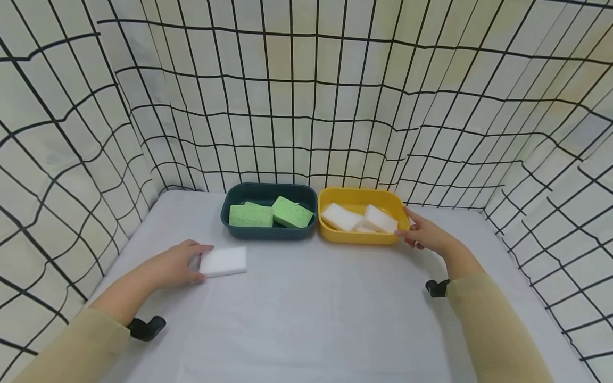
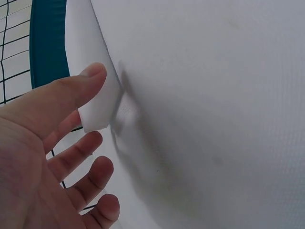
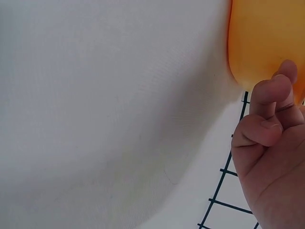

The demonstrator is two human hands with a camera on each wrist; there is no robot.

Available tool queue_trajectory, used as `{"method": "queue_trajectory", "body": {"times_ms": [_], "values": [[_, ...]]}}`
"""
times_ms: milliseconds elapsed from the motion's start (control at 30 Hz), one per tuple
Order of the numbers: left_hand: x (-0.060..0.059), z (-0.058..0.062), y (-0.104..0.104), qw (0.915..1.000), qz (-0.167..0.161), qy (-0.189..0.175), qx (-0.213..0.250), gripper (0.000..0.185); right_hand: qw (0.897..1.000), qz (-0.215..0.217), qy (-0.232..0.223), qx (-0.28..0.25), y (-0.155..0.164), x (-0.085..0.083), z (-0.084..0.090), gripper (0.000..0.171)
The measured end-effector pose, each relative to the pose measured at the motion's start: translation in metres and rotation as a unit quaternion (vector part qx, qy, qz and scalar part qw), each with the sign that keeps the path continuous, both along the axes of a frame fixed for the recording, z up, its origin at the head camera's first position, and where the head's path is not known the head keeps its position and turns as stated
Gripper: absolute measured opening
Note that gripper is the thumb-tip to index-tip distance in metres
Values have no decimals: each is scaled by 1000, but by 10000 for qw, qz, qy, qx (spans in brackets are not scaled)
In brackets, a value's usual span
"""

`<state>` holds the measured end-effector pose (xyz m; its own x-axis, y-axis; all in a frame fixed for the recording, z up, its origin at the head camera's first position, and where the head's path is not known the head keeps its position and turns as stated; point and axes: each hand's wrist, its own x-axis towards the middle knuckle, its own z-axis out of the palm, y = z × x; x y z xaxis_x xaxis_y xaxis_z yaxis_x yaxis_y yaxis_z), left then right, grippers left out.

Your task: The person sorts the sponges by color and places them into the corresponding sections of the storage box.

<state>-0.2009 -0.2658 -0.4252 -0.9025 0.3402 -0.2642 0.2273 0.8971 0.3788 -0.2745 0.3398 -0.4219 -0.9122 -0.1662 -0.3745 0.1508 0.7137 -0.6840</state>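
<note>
A white sponge point(image 1: 223, 261) lies flat on the grey-white table point(image 1: 311, 308), left of the middle. My left hand point(image 1: 203, 261) pinches its left end between thumb and fingers. In the left wrist view the thumb point(image 2: 71, 90) lies over the sponge's point(image 2: 93, 57) end, with the other fingers spread beneath. My right hand point(image 1: 403, 223) grips the right end of the yellow tray point(image 1: 356, 238), which holds white sponges point(image 1: 340, 217). The right wrist view shows curled fingers point(image 3: 274, 107) against the tray's wall point(image 3: 262, 43).
A dark teal tray point(image 1: 230, 199) with green sponges point(image 1: 250, 216) stands against the yellow tray's left side at the back; its wall point(image 2: 47, 43) shows in the left wrist view. Grid-patterned cloth walls point(image 1: 306, 106) close in the table on three sides.
</note>
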Motion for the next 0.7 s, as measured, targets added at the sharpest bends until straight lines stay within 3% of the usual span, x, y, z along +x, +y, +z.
{"method": "queue_trajectory", "body": {"times_ms": [333,700], "values": [[2,-2,0,9996,-154,106,225,73,10000,-41,-41,-55,-2,0,1,100],[8,7,6,9985,-326,269,335,68,10000,-14,-39,-61,2,-2,-1,99]]}}
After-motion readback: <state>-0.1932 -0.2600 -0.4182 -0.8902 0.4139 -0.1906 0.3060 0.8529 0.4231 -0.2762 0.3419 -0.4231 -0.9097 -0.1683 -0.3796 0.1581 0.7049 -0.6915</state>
